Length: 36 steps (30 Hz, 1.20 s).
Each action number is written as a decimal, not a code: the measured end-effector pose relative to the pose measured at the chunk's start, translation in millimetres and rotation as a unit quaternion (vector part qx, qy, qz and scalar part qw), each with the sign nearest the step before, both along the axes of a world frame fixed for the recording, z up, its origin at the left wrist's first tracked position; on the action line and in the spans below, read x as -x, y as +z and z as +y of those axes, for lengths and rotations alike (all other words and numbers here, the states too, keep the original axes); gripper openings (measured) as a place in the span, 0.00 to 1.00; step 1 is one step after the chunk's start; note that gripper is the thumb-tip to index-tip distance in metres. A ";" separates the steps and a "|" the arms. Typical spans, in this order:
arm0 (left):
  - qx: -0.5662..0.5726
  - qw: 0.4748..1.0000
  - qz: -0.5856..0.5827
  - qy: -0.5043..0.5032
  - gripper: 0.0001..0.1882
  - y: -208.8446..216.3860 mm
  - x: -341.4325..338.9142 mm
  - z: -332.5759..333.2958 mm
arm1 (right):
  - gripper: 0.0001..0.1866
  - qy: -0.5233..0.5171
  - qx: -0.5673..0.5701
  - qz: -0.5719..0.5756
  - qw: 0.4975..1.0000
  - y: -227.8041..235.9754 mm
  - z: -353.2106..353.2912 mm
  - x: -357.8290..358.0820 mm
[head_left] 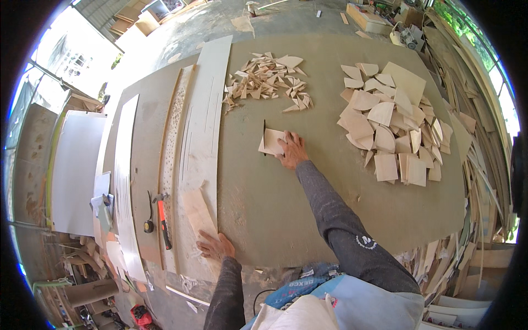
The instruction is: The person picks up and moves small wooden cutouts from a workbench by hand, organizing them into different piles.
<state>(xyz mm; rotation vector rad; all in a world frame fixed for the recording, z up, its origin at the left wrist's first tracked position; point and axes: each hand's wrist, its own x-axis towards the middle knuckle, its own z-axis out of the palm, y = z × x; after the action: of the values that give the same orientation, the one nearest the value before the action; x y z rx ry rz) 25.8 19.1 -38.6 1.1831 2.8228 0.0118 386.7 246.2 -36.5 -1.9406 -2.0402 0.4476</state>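
My right hand (292,149) presses its fingers onto a small, pale plywood piece (271,142) in the middle of the brown table (275,203). The far left part of that piece meets a thin dark blade (264,130), which looks like a saw blade standing up from the tabletop. Nearer me, my left hand (217,246) lies with its fingers spread on a light wooden strip (198,210) at the table's left front. Whatever lies under my right palm is hidden.
Small wood offcuts (267,77) lie scattered beyond the blade. A heap of larger cut pieces (393,118) covers the far right. Left of me are a long white board (206,104), a hammer (163,217) and a tape measure (148,225). Stacked planks (467,99) line the right side.
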 end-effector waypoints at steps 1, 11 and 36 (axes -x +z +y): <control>-0.002 1.000 -0.002 0.001 0.45 -1.1 0.4 -0.2 | 0.36 -0.002 -0.004 0.001 1.000 -0.7 0.3 0.1; 0.009 1.000 -0.004 0.008 0.47 5.4 -5.8 2.0 | 0.36 -0.032 0.002 -0.016 0.999 -2.3 20.4 -1.2; 0.008 0.999 0.030 -0.016 0.47 -7.1 3.3 -1.2 | 0.35 0.018 0.001 0.037 0.999 -6.5 -47.0 7.2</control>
<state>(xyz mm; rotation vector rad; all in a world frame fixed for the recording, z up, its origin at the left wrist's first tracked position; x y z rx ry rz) 22.5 17.9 -45.8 1.2452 2.8496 -0.0497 379.5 199.2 -43.1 -1.8613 -2.0321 0.5220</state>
